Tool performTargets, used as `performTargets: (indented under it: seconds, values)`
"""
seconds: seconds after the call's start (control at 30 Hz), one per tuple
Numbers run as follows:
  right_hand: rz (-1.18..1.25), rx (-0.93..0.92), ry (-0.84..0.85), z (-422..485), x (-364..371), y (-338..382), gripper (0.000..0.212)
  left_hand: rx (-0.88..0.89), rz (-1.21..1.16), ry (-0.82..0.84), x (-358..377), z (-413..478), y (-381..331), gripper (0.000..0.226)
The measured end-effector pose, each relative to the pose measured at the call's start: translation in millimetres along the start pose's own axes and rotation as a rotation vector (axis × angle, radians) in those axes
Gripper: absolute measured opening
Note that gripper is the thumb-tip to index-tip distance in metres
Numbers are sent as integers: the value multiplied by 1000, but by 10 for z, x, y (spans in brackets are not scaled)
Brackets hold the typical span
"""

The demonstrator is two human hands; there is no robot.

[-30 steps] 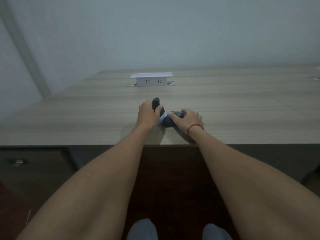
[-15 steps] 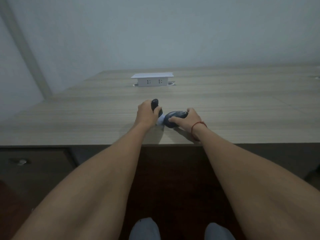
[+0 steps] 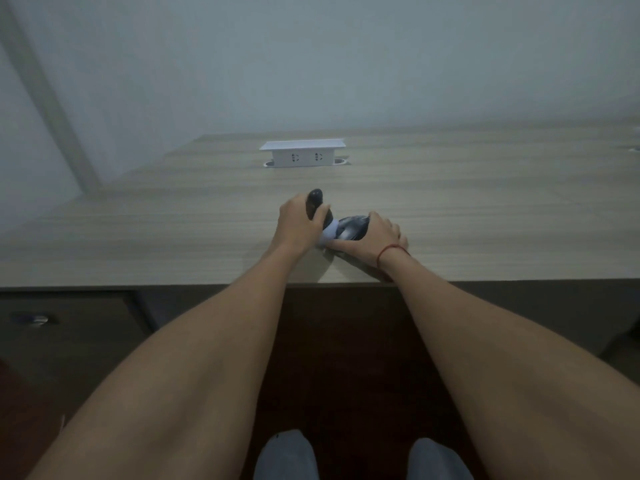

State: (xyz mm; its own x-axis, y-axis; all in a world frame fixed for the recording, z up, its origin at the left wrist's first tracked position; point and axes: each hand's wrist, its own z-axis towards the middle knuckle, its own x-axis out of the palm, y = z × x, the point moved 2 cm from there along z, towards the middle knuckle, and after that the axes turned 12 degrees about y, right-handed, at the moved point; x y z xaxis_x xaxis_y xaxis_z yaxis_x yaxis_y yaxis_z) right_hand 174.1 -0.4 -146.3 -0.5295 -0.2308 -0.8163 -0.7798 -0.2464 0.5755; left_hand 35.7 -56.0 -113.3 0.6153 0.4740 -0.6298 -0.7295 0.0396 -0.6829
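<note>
**deskwatcher:** What's actually being handled here?

**grainy_cam:** Two dark bits with a white part (image 3: 329,233) between them. There's a black grip (image 3: 316,199) that sticks up and tilts away, and a glossy dark rounded body (image 3: 351,227) lying low on the wooden table (image 3: 485,209), near its front edge. I can't tell whether it's all one object.

**deskwatcher:** And the fingers?

**grainy_cam:** The left hand (image 3: 297,223) is wrapped tight round the black grip, fingers together, with only the tip poking out. The right hand (image 3: 374,237), the one with a red string (image 3: 389,251) on the wrist, is curled over the rounded body with its thumb along the near side. A white socket box (image 3: 302,154) sits well behind them.
</note>
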Motion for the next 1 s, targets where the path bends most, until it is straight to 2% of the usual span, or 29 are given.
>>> performTargets:
  seconds: [0.1,0.23,0.3,0.4,0.57,0.63,0.77,0.93,1.0]
  values:
    - [26,-16,26,-5,-6,-7,108,-60,62,54,27,5,129,25]
    - [18,-40,36,13,8,-11,106,-2,-20,-61,-36,17,-55,25]
    - [9,-58,39,12,-4,-11,104,17,-57,-51,13,19,-88,27]
    - [-7,-78,30,-20,-20,-16,101,-70,-23,-8,95,-22,50,29]
    - [-50,-71,-5,-29,29,-1,107,-24,-45,-98,44,-25,-14,28]
    - [-51,-79,-22,-26,41,4,104,12,-59,-88,56,12,-59,29]
    - [28,-94,-42,-48,21,-17,95,-41,65,51,127,16,67,29]
    - [12,-108,-24,-88,0,14,78,65,-24,-34,76,37,-147,24]
    - [27,-123,-19,-93,-1,8,69,83,-22,-8,111,61,-212,25]
